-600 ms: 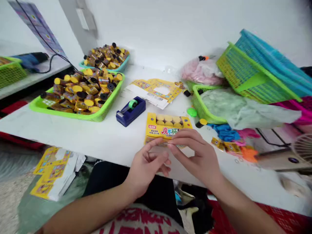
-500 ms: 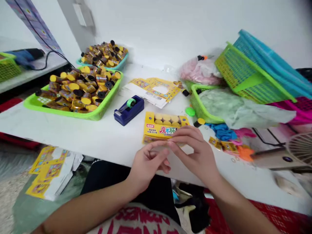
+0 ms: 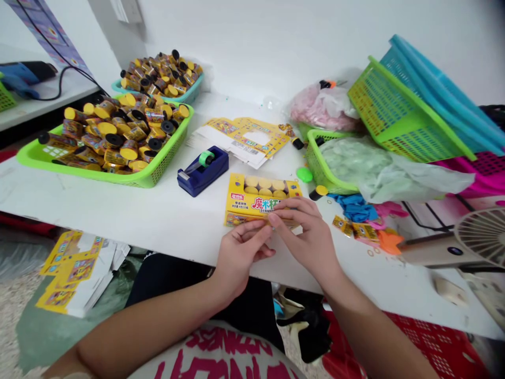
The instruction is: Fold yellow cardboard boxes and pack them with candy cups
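**Surroundings.** The table (image 3: pixel 165 221) is white and smooth. At upper left, a green mesh tray (image 3: pixel 158 176) is heaped with short yellow and black tubes (image 3: pixel 114 139). Behind it stands a teal tray (image 3: pixel 189 97) with the same load. A blue tape dispenser (image 3: pixel 202 171) sits just left of the box. Flat printed cartons (image 3: pixel 246 139) lie behind the box, near the centre of the frame. At right, a green basket (image 3: pixel 315 168) holds a pale plastic bag (image 3: pixel 379 171); tilted green and blue baskets (image 3: pixel 406 121) lean above it. A green cap (image 3: pixel 304 174) lies between box and basket. A fan (image 3: pixel 481 237) is at the right edge. More cartons (image 3: pixel 74 268) lie on the floor, lower left. Nothing stands between the hands and the box.

**Box.** The box (image 3: pixel 252 200) lies on the table at lower centre, close to the near edge. It is yellow printed card, rectangular. Its long axis runs left to right across the frame. The top face has a window showing rows of round yellow caps. The lettered face is turned toward the person.

**Hands.** The left hand (image 3: pixel 239 255) reaches up from below. Its grip is pressed together, thumb against forefinger, at the box's near edge; whether anything lies between them is too small to tell. The right hand (image 3: pixel 311 239) has bent fingers whose tips rest on the lettered face. Its thumb is hidden, so the state of its grip cannot be told. The fingertips of both hands meet.
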The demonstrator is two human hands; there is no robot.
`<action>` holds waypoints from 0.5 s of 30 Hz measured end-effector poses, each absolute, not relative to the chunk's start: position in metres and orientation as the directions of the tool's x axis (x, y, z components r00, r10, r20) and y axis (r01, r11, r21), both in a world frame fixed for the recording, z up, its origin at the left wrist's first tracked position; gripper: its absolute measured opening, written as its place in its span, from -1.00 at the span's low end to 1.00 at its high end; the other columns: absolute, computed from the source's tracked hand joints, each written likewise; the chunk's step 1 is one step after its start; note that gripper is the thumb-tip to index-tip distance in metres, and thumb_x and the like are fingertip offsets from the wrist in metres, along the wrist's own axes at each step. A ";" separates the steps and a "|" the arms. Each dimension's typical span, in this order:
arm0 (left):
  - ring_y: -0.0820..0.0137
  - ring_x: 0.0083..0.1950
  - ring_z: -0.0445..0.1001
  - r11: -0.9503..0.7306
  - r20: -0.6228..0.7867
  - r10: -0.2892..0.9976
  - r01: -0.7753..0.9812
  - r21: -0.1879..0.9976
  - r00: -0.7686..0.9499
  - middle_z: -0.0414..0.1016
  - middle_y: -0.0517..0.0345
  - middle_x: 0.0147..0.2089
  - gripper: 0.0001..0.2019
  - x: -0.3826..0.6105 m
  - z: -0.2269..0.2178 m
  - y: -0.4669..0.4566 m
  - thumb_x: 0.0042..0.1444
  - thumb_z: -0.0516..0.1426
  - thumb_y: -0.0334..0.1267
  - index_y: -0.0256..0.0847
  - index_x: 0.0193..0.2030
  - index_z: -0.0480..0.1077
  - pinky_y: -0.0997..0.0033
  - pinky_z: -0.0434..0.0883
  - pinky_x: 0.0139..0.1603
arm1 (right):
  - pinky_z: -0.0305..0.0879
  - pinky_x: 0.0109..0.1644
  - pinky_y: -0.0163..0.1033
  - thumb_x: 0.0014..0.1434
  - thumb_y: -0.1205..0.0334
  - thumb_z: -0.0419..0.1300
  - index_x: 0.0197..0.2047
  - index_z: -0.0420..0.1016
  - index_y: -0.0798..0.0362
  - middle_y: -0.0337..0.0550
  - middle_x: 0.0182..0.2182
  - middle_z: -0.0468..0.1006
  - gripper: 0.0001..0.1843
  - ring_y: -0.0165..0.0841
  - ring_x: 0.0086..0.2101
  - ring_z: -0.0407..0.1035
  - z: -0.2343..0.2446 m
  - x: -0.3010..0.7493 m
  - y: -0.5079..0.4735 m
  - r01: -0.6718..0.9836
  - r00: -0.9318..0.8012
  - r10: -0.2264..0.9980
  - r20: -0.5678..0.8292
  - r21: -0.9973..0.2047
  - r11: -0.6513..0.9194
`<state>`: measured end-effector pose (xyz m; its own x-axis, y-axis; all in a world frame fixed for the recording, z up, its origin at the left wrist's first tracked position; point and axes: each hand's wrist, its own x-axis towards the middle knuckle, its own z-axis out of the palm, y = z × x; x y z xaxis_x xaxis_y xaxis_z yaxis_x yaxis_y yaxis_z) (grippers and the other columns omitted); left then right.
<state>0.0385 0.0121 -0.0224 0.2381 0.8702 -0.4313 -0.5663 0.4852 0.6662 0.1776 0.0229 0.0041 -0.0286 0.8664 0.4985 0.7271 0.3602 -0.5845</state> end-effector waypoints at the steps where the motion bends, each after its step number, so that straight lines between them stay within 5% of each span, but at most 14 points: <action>1: 0.57 -0.59 0.43 0.475 -0.426 0.875 -0.573 0.667 0.230 0.49 0.27 -0.49 -0.64 0.039 -0.023 0.013 -0.10 0.39 -0.20 -0.32 -0.20 0.47 0.45 0.51 -0.37 | 0.27 0.11 0.09 0.18 0.16 0.28 -0.33 0.61 -0.03 -0.15 -0.25 0.59 -0.90 -0.21 -0.10 0.40 0.003 0.178 0.023 0.729 -0.028 0.866 0.498 -0.583 0.359; 15: 0.60 -0.65 0.30 0.369 -0.387 0.915 -0.634 0.680 0.116 0.40 0.30 -0.62 -0.78 0.055 -0.027 0.015 -0.01 0.32 -0.20 -0.33 -0.39 0.46 0.45 0.45 -0.41 | 0.29 0.09 0.03 0.17 0.19 0.29 -0.31 0.61 -0.02 -0.16 -0.25 0.61 -0.93 -0.22 -0.10 0.39 -0.005 0.173 0.025 0.776 0.017 0.825 0.566 -0.528 0.346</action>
<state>0.0555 0.0145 -0.0275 0.1162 0.9145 -0.3874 -0.6344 0.3685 0.6795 0.1728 0.0252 -0.0046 0.0169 0.8246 0.5655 0.7758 0.3460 -0.5277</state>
